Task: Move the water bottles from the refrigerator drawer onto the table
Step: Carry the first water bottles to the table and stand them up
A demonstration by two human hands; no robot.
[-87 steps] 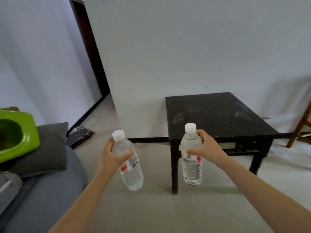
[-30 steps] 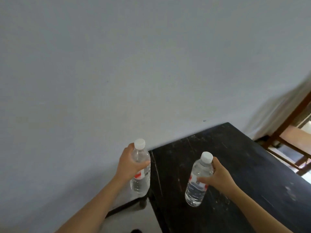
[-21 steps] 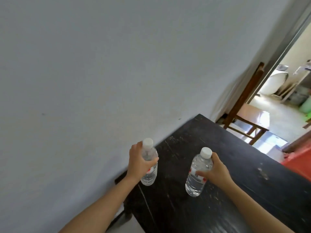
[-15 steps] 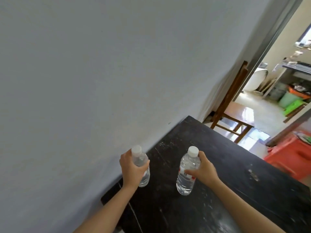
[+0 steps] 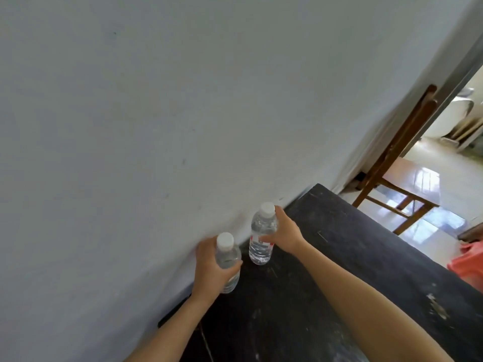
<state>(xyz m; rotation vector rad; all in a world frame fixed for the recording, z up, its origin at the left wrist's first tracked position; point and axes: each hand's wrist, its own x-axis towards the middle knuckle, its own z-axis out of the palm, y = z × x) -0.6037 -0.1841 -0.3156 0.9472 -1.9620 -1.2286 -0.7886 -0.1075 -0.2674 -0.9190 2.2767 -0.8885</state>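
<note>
Two clear water bottles with white caps stand upright over the black table (image 5: 339, 257), close to the white wall. My left hand (image 5: 209, 267) grips the left bottle (image 5: 228, 257) around its middle, its base at the table's left part. My right hand (image 5: 283, 233) holds the right bottle (image 5: 261, 239) at its red-and-white label; its base looks set on the tabletop. The refrigerator drawer is out of view.
A white wall (image 5: 156, 126) runs right along the table's far side. A wooden chair (image 5: 392, 173) stands beyond the table's far corner by a doorway. Something orange-red (image 5: 467, 262) sits past the table's right edge.
Both hands have carried the bottles from the floor side over the table and toward the wall; the bottles now sit lower and closer to the wall edge. The view has swung right.
</note>
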